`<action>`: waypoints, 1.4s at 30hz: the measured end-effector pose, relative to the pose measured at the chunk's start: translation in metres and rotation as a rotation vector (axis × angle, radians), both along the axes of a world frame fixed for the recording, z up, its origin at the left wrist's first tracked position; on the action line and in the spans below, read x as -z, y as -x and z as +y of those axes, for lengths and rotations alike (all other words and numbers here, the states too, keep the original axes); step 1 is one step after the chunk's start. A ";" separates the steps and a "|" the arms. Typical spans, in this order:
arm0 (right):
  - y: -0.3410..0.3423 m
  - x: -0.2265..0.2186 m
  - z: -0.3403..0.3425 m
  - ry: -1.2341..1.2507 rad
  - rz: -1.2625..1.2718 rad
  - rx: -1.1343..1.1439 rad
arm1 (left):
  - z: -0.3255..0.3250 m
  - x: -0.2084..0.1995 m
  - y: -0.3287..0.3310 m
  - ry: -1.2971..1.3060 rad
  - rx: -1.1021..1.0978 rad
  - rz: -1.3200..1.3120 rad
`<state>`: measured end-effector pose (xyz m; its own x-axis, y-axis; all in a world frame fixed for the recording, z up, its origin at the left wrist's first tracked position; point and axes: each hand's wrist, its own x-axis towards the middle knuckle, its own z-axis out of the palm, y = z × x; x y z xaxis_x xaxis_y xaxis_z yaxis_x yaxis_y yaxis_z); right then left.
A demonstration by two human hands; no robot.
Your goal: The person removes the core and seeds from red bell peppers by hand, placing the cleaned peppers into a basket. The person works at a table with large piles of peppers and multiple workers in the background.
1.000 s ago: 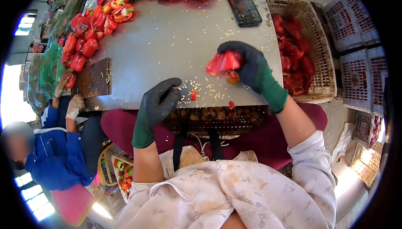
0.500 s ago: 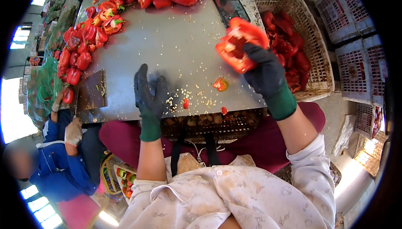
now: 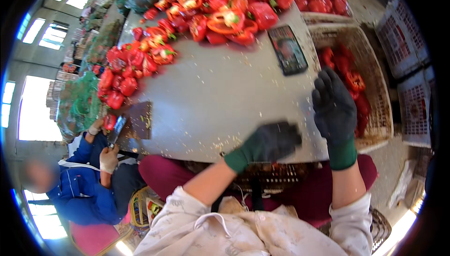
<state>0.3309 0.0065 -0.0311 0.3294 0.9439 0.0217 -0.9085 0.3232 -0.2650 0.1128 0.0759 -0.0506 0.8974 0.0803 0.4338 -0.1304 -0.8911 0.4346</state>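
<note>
My left hand (image 3: 274, 141), in a dark glove with a green cuff, is low over the near edge of the metal table. Motion smears its fingers, and whatever lies under it is hidden. My right hand (image 3: 333, 106), gloved alike, is raised above the table's right edge, beside a crate. Its fingers are curled together and no pepper shows in them. In the pale plastic crate (image 3: 382, 92) lie red pepper pieces, among them a cut-open pepper (image 3: 355, 81) with its orange inside facing up. Pale seeds are scattered on the table (image 3: 211, 106).
A heap of red peppers (image 3: 225, 7) covers the far side, and more peppers (image 3: 124, 71) line the left. A phone (image 3: 288, 50) lies near the right edge. At left a co-worker's gloved hand (image 3: 108, 159) holds a knife (image 3: 119, 127) by a dark board (image 3: 140, 120). Grey crates (image 3: 398, 36) stand right.
The cut pepper has left my right hand, and a cut-open one now shows in the crate. My left hand has swept right along the near edge, where the red scraps no longer show.
</note>
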 end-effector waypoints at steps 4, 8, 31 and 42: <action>0.000 -0.006 -0.007 0.040 0.010 0.022 | -0.028 -0.013 0.040 0.441 0.142 0.141; 0.013 -0.023 -0.005 0.165 -0.087 0.049 | 0.019 -0.028 0.056 0.732 -0.444 0.182; 0.036 -0.026 0.002 0.370 -0.387 -0.217 | 0.119 -0.071 -0.027 1.020 -0.723 -0.224; 0.064 -0.025 -0.002 0.064 -0.455 -0.489 | -0.031 -0.053 0.023 1.541 -0.313 -0.318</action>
